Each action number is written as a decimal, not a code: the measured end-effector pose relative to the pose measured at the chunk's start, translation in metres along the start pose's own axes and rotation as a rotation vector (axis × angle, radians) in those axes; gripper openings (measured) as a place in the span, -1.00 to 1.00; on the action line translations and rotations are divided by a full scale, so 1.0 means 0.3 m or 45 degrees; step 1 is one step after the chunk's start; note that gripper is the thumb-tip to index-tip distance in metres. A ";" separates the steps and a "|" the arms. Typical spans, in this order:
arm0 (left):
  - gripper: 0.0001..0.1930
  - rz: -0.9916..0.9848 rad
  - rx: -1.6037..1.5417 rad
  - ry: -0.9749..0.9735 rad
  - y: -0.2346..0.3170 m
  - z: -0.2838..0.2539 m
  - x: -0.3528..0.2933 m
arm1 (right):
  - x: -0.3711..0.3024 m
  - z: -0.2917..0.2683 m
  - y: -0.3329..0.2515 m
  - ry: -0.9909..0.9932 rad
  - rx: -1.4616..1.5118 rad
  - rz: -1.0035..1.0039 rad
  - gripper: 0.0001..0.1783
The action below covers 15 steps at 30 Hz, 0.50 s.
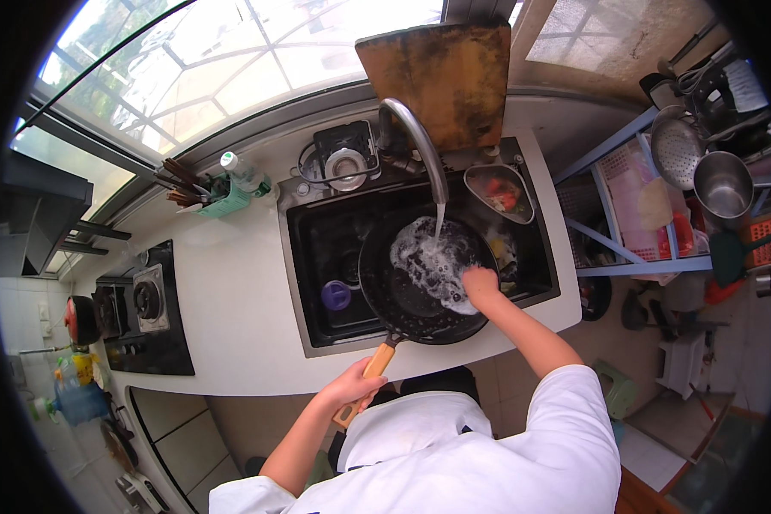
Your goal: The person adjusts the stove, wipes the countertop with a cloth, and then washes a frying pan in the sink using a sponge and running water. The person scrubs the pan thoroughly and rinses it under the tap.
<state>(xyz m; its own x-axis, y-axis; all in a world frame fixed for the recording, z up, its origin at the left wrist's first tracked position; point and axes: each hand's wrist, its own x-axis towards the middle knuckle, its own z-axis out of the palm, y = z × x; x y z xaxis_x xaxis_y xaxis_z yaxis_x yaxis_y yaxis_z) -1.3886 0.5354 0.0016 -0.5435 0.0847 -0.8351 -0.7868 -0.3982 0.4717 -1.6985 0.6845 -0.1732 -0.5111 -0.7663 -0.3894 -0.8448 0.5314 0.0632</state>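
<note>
A black frying pan rests over the sink, tilted slightly, with foamy water inside. My left hand is wrapped round its light wooden handle, which points toward me past the counter's front edge. Inside the pan, at its right side, my right hand is closed with the fingers down in the suds; anything it holds is hidden. From the curved metal faucet a stream of water runs into the pan.
Left of the pan a purple round object lies in the sink. A triangular strainer basket with red scraps sits at the back right corner. Behind stands a wooden cutting board. A gas stove is far left; a blue rack stands right.
</note>
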 end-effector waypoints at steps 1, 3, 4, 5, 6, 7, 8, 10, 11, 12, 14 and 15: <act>-0.65 -0.002 0.001 -0.002 -0.007 -0.003 0.004 | -0.060 -0.057 -0.039 -0.176 0.169 -0.091 -0.83; -0.64 -0.008 0.014 -0.011 -0.022 -0.010 0.017 | -0.126 -0.129 -0.123 -0.370 0.382 -0.335 -0.80; -0.64 -0.001 0.018 -0.018 -0.026 -0.013 0.023 | -0.131 -0.147 -0.167 -0.366 0.687 -0.445 -0.71; -0.64 0.002 0.009 -0.013 -0.042 -0.018 0.023 | -0.138 -0.269 -0.248 -0.328 0.904 -0.569 -0.67; -0.64 0.007 0.018 -0.020 -0.042 -0.020 0.028 | -0.116 -0.280 -0.314 -0.201 1.138 -0.634 -0.70; -0.64 0.012 0.027 -0.029 -0.042 -0.022 0.032 | -0.083 -0.300 -0.375 -0.027 1.211 -0.625 -0.72; -0.65 0.014 0.022 -0.020 -0.051 -0.024 0.027 | -0.034 -0.320 -0.439 0.119 1.215 -0.617 -0.73; -0.65 0.014 0.045 -0.018 -0.044 -0.024 0.022 | 0.124 -0.299 -0.496 0.452 1.330 -0.512 -0.74; -0.65 0.012 0.051 -0.001 -0.036 -0.021 0.007 | 0.184 -0.318 -0.507 0.519 1.300 -0.401 -0.72; -0.65 0.011 0.063 0.010 -0.029 -0.016 -0.003 | 0.254 -0.307 -0.498 0.615 1.207 -0.338 -0.69; -0.65 -0.002 0.085 0.010 -0.011 -0.009 0.000 | 0.395 -0.229 -0.405 0.757 0.941 -0.090 -0.65; -0.64 -0.007 0.090 0.016 -0.008 -0.009 -0.002 | 0.433 -0.194 -0.342 0.782 0.826 -0.005 -0.72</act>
<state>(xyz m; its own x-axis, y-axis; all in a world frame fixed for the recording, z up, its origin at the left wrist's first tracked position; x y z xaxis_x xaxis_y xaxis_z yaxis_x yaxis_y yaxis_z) -1.3855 0.5338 0.0002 -0.5356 0.0749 -0.8412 -0.8087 -0.3325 0.4853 -1.6875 0.5093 -0.1767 -0.6605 -0.7279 0.1843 -0.6862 0.4854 -0.5419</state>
